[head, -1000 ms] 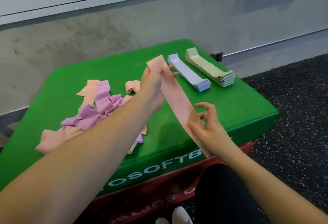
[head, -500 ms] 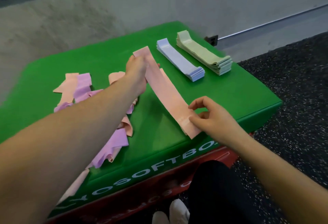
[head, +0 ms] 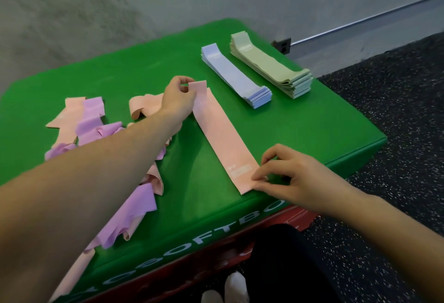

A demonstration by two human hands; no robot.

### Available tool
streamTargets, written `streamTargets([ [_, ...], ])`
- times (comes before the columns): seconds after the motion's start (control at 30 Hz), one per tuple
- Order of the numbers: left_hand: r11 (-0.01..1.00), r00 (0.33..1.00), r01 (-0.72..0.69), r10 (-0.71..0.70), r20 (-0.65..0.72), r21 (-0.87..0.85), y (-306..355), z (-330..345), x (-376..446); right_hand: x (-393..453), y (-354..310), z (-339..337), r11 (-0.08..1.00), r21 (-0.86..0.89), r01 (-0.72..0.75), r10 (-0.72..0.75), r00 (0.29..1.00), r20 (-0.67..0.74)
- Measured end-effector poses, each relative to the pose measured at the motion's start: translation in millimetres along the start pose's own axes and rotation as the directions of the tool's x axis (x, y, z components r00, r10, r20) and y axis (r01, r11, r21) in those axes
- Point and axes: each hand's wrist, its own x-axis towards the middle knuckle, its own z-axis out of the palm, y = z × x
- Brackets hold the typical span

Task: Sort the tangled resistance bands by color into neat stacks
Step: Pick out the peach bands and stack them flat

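A pink resistance band (head: 221,134) lies stretched flat on the green soft box (head: 312,125). My left hand (head: 179,97) pinches its far end, which is lifted slightly. My right hand (head: 286,175) pinches its near end at the box's front edge. To the left sprawls a tangled heap of pink and purple bands (head: 101,134), partly hidden under my left forearm. At the back right sit two neat stacks: blue bands (head: 235,74) and, beside them, green bands (head: 271,64).
The green box rests on a red box (head: 298,216). A concrete wall rises behind, with an outlet (head: 284,45) low at the right. Speckled black floor (head: 396,182) lies to the right. My dark trouser leg and white shoe tips show below.
The pink band came down from the air onto the box. Both hands lowered with it, and it now lies flat between them.
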Motion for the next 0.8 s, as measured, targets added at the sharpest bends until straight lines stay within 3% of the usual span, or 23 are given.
streamTargets([
  [0.2, 0.989, 0.999, 0.039, -0.034, 0.033, -0.143, -1, -1, 6, 0, 5, -2, 0.993, 0.074, 0.094, -0.088, 0.993, -0.075],
  [0.3, 0.978, 0.998, 0.046, -0.036, 0.053, -0.205, 1, 0, 8, 3, 8, -5, 0.988, 0.003, 0.152, -0.151, 0.983, -0.104],
  [0.47, 0.993, 0.997, 0.019, -0.011, 0.078, -0.114, -1, 5, 12, 5, 15, 1, 0.958, -0.099, 0.27, -0.278, 0.956, -0.089],
  [0.8, 0.99, 0.999, -0.051, 0.051, 0.007, 0.129, -15, 16, 25, 3, 22, 3, 0.958, -0.091, 0.273, -0.28, 0.957, -0.075],
])
